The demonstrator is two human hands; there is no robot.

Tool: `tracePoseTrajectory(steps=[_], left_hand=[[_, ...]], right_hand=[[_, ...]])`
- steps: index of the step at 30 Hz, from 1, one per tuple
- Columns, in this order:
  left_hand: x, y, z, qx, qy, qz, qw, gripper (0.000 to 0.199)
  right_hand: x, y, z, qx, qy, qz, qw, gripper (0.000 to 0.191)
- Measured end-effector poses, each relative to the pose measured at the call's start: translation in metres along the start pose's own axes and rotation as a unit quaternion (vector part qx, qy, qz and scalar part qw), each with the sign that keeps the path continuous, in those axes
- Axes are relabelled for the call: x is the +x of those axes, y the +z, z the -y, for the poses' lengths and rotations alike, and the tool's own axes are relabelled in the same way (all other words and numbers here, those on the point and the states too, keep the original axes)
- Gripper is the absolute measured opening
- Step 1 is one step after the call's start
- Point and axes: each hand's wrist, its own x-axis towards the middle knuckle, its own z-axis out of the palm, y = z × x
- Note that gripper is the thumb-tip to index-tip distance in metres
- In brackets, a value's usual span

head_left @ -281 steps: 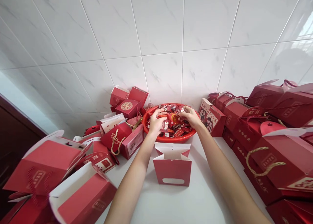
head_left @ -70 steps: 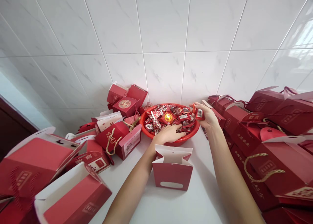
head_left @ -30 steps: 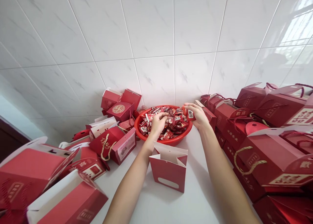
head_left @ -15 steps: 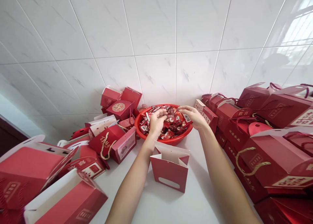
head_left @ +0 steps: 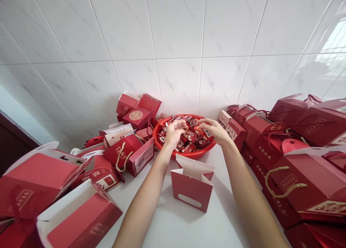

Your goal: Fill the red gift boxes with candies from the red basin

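A round red basin (head_left: pixel 189 155) full of small wrapped candies (head_left: pixel 190 136) stands against the wall, mostly red wrappers with some white print. Over its left part hovers my left hand (head_left: pixel 175 132), fingers bent loosely and apart from the thumb. My right hand (head_left: pixel 214 129) reaches over the right side of the basin, fingers stretched toward the left hand. I see nothing clearly gripped in either hand, though the fingertips overlap the candies. Between my forearms an open red paper gift box (head_left: pixel 191 190) stands upright on the white table (head_left: pixel 183 226), its top flaps up.
Red gift boxes (head_left: pixel 140 156) with rope handles lie piled at the left. Nearer on that side is an open box (head_left: pixel 81 219). Stacked red boxes (head_left: pixel 310 176) fill the right side. A white tiled wall (head_left: pixel 178 82) rises behind the basin.
The whole view has shifted, so things sit slightly further right. My hands stay above the candies, with the right hand's fingers a little lower and closer to them.
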Motion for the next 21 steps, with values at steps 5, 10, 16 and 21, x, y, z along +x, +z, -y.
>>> tracePoseTrajectory(steps=[5, 10, 16, 21], left_hand=[[0.002, -0.004, -0.001, 0.017, 0.002, 0.032, 0.999, 0.032], [0.001, -0.005, -0.008, 0.01, 0.033, 0.019, 0.999, 0.032], [-0.001, -0.006, -0.019, 0.001, 0.056, 0.006, 0.998, 0.029], [-0.003, -0.005, -0.023, -0.028, 0.051, 0.004, 0.998, 0.029]], right_hand=[[-0.001, 0.001, -0.001, -0.003, 0.009, 0.014, 1.0, 0.023], [-0.003, 0.004, 0.0, 0.021, 0.015, 0.012, 1.0, 0.02], [-0.007, 0.008, 0.004, 0.05, 0.063, 0.05, 0.995, 0.017], [-0.012, 0.015, 0.011, 0.045, 0.056, 0.046, 0.996, 0.021]])
